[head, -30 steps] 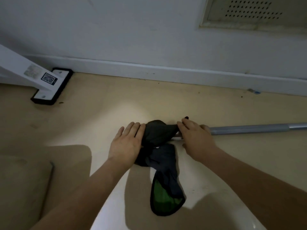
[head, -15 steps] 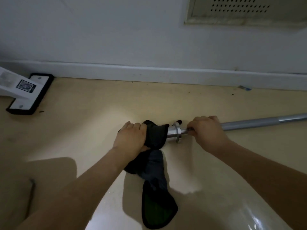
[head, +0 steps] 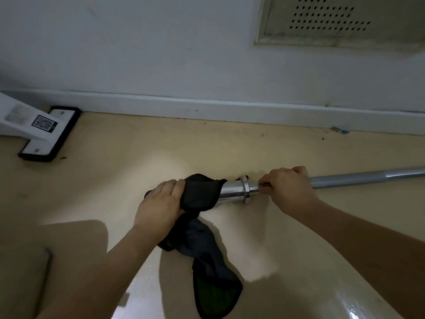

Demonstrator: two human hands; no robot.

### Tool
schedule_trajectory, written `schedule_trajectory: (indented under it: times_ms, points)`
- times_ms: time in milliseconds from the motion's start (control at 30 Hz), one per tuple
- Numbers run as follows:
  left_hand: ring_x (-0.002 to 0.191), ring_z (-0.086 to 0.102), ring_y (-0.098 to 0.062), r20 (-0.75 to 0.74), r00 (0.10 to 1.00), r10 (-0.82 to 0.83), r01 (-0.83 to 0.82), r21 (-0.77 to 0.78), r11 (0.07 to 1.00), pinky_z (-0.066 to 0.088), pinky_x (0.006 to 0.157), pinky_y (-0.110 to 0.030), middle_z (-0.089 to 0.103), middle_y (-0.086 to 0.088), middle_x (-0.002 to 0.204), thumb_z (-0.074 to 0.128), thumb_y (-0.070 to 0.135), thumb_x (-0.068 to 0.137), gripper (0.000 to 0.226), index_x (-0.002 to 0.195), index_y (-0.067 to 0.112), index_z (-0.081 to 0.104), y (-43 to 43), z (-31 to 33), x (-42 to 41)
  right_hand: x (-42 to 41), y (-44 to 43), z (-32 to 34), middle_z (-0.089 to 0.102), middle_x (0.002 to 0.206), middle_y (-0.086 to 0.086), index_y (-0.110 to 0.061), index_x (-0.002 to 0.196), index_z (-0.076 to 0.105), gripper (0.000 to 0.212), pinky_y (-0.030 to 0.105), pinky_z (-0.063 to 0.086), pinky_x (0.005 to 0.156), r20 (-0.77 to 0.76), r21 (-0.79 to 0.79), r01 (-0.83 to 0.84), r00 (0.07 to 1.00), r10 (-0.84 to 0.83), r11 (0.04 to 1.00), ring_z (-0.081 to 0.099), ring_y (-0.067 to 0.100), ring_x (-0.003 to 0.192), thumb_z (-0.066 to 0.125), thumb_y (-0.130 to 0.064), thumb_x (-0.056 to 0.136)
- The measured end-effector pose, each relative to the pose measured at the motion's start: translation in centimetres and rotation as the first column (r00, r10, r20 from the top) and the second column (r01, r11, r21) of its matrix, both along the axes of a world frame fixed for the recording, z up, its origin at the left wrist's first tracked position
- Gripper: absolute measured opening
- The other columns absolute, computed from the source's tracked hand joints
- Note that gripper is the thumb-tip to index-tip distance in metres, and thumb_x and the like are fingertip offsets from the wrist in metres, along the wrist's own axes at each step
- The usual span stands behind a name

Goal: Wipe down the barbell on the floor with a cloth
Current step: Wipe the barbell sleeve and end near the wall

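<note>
A grey metal barbell (head: 358, 178) lies on the beige floor, running off the right edge. Its chrome sleeve and collar (head: 236, 192) show at the middle. A dark cloth (head: 200, 196) with a green inner patch is wrapped over the sleeve's left end, and the rest of it trails down across the floor. My left hand (head: 161, 203) grips the cloth around the sleeve end. My right hand (head: 287, 189) is curled round the bar just right of the collar. The tip of the sleeve is hidden under the cloth.
A white baseboard (head: 207, 109) and wall run along the back, with a vent panel (head: 333, 19) at the upper right. A white stand foot with a black pad (head: 46, 134) sits at the left by the wall. Small debris lies near the baseboard at the right.
My right hand has slid right off the cloth and closed round the bar, baring the chrome sleeve and collar. My left hand has closed on the cloth over the sleeve end.
</note>
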State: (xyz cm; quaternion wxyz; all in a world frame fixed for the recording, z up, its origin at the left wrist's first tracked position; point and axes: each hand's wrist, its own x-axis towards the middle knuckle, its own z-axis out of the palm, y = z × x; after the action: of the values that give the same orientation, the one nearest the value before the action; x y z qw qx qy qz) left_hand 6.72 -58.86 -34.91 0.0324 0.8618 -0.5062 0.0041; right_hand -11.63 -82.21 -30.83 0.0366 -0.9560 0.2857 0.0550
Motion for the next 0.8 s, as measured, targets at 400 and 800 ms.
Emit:
schedule_trajectory:
  times_ms: [400,800]
  points:
    - [0.089,0.064,-0.009,-0.941,0.339,0.005,-0.601,-0.212,0.771,0.049,0.075,-0.027,0.068,0.008,0.094,0.064,0.022,0.078,0.031,0.106,0.034,0.061,0.9,14.2,-6.1,0.2,6.2,4.6,0.057,0.126,-0.005,-0.035,0.130,0.050,0.041,0.029,0.042,0.097,0.320,0.736,0.101,0.819,-0.475,0.670,0.047,0.010,0.119,0.060,-0.032,0.090]
    - [0.094,0.063,-0.032,-0.154,0.985,0.085,-0.084,0.012,0.996,0.053,0.068,-0.034,0.064,-0.011,0.113,0.071,0.013,0.073,0.047,0.119,0.009,0.058,0.1,2.2,0.1,5.2,12.5,-0.7,0.043,0.139,0.013,-0.015,0.140,0.037,0.058,0.044,0.045,0.093,0.273,0.224,0.081,0.951,-0.143,0.971,0.046,0.037,0.120,0.055,-0.011,0.085]
